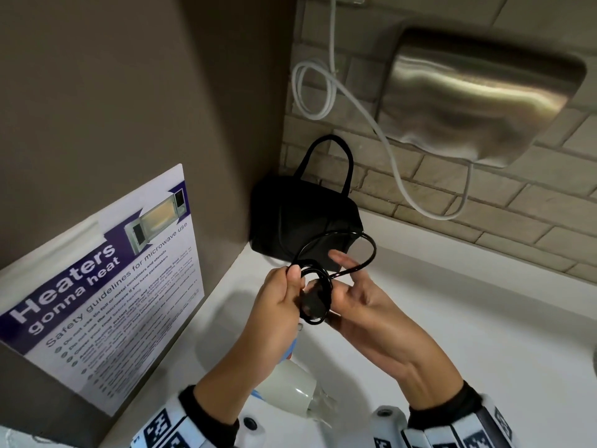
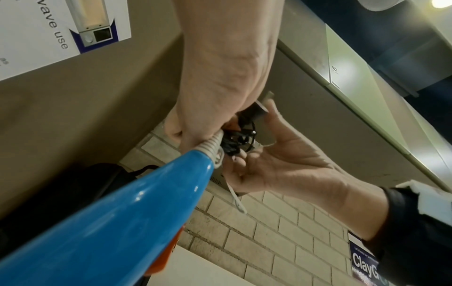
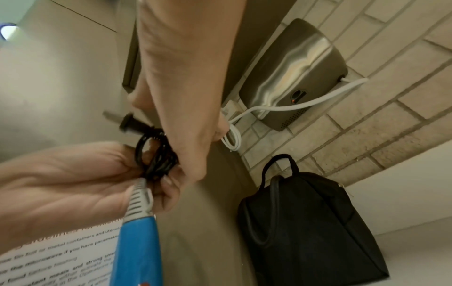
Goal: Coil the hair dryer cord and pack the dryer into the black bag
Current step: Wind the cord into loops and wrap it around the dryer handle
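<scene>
The hair dryer (image 1: 290,389), with a white body and a blue handle (image 2: 122,212), hangs below my hands over the white counter. Its black cord (image 1: 315,299) is gathered into a small coil, with one wider loop (image 1: 370,253) still sticking out. My left hand (image 1: 295,276) grips the coil just above the ribbed grey cord sleeve (image 3: 139,195). My right hand (image 1: 339,276) pinches the cord beside it, and the black plug (image 3: 132,122) pokes out by its fingers. The black bag (image 1: 303,221) stands in the corner behind my hands, handles up; whether it is open I cannot tell.
A steel hand dryer (image 1: 478,95) hangs on the brick wall to the right, its white cable (image 1: 323,92) looping down above the bag. A microwave safety poster (image 1: 106,286) covers the brown side wall on the left. The white counter (image 1: 452,318) stretches to the right.
</scene>
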Tool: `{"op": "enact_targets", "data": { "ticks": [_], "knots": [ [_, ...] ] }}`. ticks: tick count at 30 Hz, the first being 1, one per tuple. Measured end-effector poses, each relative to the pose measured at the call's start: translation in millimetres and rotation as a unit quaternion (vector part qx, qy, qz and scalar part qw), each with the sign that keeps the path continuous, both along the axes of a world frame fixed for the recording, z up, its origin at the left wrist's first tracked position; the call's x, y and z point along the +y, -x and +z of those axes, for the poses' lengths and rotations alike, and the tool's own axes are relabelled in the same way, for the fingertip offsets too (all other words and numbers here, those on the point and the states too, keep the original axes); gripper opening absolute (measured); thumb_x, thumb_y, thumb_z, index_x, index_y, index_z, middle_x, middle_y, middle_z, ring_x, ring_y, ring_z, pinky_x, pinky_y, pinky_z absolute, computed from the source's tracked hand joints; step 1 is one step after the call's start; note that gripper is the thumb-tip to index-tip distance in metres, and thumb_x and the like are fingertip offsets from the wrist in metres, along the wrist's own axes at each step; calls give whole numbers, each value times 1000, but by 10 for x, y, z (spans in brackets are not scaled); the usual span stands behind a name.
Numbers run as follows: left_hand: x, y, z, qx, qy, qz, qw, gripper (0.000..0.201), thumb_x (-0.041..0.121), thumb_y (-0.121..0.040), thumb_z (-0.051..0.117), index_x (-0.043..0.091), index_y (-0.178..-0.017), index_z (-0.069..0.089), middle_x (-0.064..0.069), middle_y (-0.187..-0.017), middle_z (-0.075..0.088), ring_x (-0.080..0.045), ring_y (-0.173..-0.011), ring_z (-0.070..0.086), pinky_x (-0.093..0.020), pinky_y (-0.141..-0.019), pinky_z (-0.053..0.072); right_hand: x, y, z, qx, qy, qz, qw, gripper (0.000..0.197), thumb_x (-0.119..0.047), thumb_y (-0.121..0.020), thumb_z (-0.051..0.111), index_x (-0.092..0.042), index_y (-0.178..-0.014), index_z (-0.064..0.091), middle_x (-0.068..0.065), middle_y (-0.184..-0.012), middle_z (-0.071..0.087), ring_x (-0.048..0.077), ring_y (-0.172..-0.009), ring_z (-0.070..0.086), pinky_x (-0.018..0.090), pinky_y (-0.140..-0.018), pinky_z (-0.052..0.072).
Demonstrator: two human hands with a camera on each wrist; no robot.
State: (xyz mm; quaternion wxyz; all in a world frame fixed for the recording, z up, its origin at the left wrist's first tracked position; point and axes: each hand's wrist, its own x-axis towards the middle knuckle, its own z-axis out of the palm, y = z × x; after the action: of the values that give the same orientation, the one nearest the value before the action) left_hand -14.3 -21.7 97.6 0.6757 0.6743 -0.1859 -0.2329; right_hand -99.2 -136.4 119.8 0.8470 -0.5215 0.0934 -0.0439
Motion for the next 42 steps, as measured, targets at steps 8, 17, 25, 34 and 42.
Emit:
{"op": "enact_targets", "data": {
  "ticks": [8, 17, 25, 34, 42],
  "knots": [
    [-31, 9, -55, 38, 42, -19, 998, 39, 44, -95, 37, 14, -87, 60, -6, -87, 66, -21, -85, 62, -31, -77, 50, 168, 66, -14, 54, 165, -64, 983, 71, -3, -83, 63, -43, -133, 34, -2, -89, 62, 26, -89, 61, 25, -67, 47],
    [-9, -110, -45, 188, 203, -55, 959, 46, 25, -102, 26, 1, -98, 65, -21, -111, 70, -35, -112, 63, -46, -104, 42, 207, 517, -119, 97, 314, -73, 942, 53, 10, -96, 33, -32, -126, 44, -6, -135, 53, 2, -106, 63, 12, -62, 52],
    [23, -205, 1, 262, 252, -79, 928, 30, 23, -103, 24, 2, -104, 45, -29, -118, 64, -38, -107, 65, -33, -75, 59, -204, 796, -666, 210, 229, -231, 922, 38, 6, -98, 37, -10, -127, 56, 7, -95, 75, 24, -58, 70, 26, -41, 51],
    [-54, -58, 12, 180, 213, -59, 958, 51, 22, -103, 27, 11, -68, 62, -23, -101, 72, -40, -100, 68, -45, -97, 47, -103, 592, -433, 181, 317, -46, 930, 38, -2, -92, 56, -29, -119, 58, 0, -91, 74, 16, -69, 68, 34, -67, 48],
    [-56, -24, -49, 182, 126, -60, 973, 34, 35, -97, 39, 4, -95, 53, -12, -87, 68, -23, -92, 64, -46, -102, 41, -5, 213, -58, 101, 214, -79, 968, 31, -16, -80, 71, -18, -111, 65, -1, -85, 57, 12, -55, 53, 20, -52, 43]
  ]
}}
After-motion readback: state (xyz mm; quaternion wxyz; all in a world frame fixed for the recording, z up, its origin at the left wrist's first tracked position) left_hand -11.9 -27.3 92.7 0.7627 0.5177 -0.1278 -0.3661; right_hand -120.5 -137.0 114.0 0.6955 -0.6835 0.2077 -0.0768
